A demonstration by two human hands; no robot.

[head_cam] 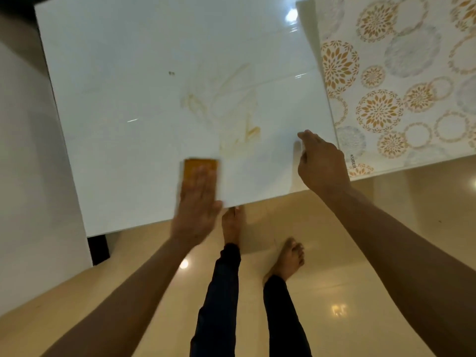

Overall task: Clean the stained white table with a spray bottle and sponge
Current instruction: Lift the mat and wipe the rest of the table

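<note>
The white table (128,99) carries yellowish-brown smears (239,124) near its front middle. An orange sponge (199,164) lies flat on the table by the front edge. My left hand (195,202) presses on it with straight fingers and looks blurred. My right hand (320,163) hovers by the table's front right, fingers loosely curled, with something small and pale barely showing at the fingers; I cannot tell what it is. No spray bottle is in view.
A patterned cloth (399,86) with orange and blue circles covers the table's right part. A small dark speck (171,73) sits mid-table. A dark table leg (99,249) stands at the front left. My bare feet (288,256) stand on glossy beige floor.
</note>
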